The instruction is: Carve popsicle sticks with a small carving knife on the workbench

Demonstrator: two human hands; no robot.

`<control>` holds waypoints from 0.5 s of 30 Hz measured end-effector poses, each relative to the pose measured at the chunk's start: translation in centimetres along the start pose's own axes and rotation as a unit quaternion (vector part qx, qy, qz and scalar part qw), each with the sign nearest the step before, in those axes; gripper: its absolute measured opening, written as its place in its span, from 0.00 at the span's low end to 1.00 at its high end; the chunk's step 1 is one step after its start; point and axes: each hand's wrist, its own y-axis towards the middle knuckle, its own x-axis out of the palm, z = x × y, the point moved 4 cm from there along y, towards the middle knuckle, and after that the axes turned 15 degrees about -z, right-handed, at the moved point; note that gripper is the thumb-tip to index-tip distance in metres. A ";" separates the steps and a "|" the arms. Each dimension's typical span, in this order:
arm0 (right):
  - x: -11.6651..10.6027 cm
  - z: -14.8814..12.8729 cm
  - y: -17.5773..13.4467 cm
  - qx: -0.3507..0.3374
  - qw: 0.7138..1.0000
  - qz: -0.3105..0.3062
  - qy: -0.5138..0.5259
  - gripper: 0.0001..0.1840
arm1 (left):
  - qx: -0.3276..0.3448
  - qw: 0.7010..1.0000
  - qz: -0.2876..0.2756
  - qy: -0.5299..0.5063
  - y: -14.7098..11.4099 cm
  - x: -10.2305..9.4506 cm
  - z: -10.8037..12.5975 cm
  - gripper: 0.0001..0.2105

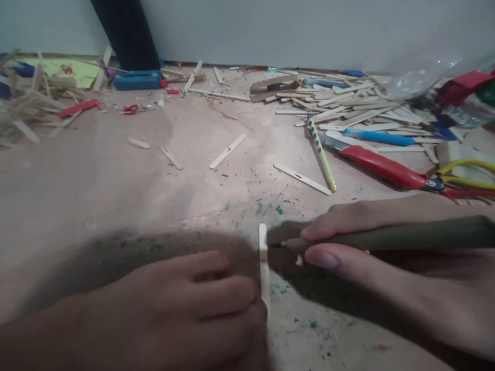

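Observation:
An upright-lying popsicle stick (263, 257) points away from me on the wooden table, with small marks along its middle. My left hand (201, 304) is closed with its fingertips at the stick's left edge and lower end, holding it against the table. Between thumb and fingers of my right hand (371, 268) is a dark greenish pencil (394, 236), its sharpened tip pointing left just beside the upper part of the stick. Whether the tip touches the stick is hard to tell. The lower end of the stick is partly hidden by my left hand.
Loose notched sticks (228, 150) lie ahead, beside a patterned pencil (322, 154) and a red utility knife (382, 165). Yellow-handled pliers (466, 170) rest at right. Behind are a pile of sticks (356, 105), a blue clamp-like base (137, 80) and wood scraps (34, 103).

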 end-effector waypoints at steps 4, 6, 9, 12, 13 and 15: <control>0.0 -0.5 0.7 -0.005 1.000 0.016 0.011 0.14 | -0.021 0.996 0.034 0.075 0.5 -0.8 -1.7 0.15; 0.1 -1.2 0.9 -0.012 0.999 0.012 0.029 0.06 | -0.035 0.996 -0.001 0.081 0.6 -1.0 -2.7 0.19; -0.2 -2.4 0.5 0.011 1.000 0.022 0.009 0.06 | -0.043 0.994 -0.077 0.061 0.7 -0.6 -3.2 0.31; -0.5 -3.0 -0.1 0.065 0.994 0.035 -0.083 0.22 | -0.065 0.992 -0.102 0.046 0.7 0.1 -3.1 0.33; -0.5 -3.0 -0.1 0.060 0.993 0.021 -0.102 0.24 | -0.069 0.992 -0.101 0.041 0.7 0.3 -3.0 0.32; 0.0 -3.1 0.2 0.005 0.996 -0.031 -0.086 0.19 | -0.074 0.992 -0.089 0.041 0.7 0.6 -2.9 0.30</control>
